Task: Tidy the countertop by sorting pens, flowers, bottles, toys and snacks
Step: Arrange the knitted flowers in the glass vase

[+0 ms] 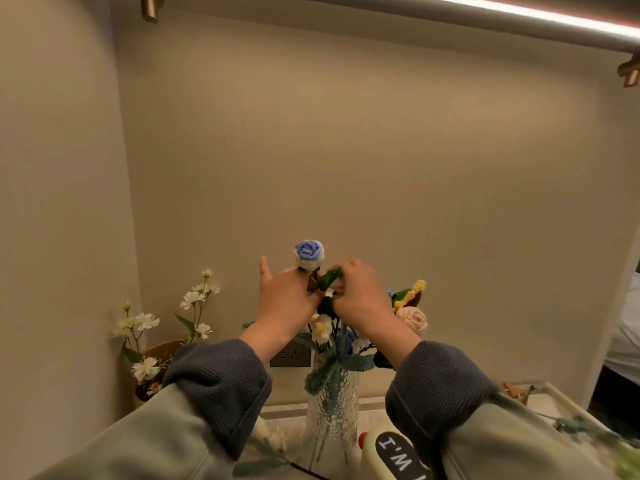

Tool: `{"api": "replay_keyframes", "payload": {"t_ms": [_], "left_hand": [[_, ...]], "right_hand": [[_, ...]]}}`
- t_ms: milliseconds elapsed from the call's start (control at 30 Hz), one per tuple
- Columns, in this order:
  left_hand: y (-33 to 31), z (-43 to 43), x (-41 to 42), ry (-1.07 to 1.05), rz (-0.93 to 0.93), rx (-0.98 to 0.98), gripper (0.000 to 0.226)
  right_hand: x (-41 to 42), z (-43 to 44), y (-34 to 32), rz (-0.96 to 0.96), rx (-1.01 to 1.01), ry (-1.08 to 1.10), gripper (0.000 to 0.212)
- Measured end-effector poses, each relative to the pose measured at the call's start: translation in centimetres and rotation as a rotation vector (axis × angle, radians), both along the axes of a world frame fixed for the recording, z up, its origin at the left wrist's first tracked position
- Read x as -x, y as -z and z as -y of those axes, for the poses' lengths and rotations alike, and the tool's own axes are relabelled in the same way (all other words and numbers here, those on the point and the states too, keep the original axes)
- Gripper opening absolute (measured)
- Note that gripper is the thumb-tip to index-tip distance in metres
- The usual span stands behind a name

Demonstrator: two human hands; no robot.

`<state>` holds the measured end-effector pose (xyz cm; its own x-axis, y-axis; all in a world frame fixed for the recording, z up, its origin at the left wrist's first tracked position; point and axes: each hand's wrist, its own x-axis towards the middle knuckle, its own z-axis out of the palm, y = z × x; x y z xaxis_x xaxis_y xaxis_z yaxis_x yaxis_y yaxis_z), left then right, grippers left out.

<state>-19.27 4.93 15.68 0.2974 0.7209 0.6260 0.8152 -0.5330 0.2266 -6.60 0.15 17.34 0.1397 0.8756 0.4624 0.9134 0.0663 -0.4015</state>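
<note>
Crocheted yarn flowers (309, 255), textured glass vase (331, 410)

The left sleeve (138, 441) and right sleeve (519, 445), either side of the glass vase (330, 414), were pale sage green; each ended in a wide, dark grey ribbed cuff (221, 386). The left hand (287, 299) and right hand (360, 301) were bare.

Beige wall (346, 150); grey wall socket (290, 356) low down; strip light (519, 9) overhead; brass bracket (149, 8) top left; white bedding (627, 323) far right.

Left hand (287, 299), right hand (360, 299) on rose (309, 254)
</note>
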Motion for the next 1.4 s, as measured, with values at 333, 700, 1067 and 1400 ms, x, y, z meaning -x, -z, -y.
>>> {"api": "replay_keyframes", "payload": {"t_ms": [333, 700, 1067, 1400], "left_hand": [[1.1, 1.0, 0.5, -0.111, -0.044, 0.043, 0.052], [1.4, 5.3, 1.0, 0.242, 0.560, -0.002, 0.092], [2.0, 9.7, -5.1, -0.061, 0.343, -0.036, 0.064], [2.4, 17.4, -19.1, 0.391, 0.855, -0.130, 0.044]], "right_hand": [[0.8, 1.7, -1.6, -0.317, -0.181, -0.157, 0.060], [0.5, 5.0, -4.1, -0.538, -0.347, -0.327, 0.042], [-5.9, 9.0, -3.7, -0.558, -0.411, -0.441, 0.040], [-19.6, 12.6, 0.6, -0.603, -0.406, -0.359, 0.038]]}}
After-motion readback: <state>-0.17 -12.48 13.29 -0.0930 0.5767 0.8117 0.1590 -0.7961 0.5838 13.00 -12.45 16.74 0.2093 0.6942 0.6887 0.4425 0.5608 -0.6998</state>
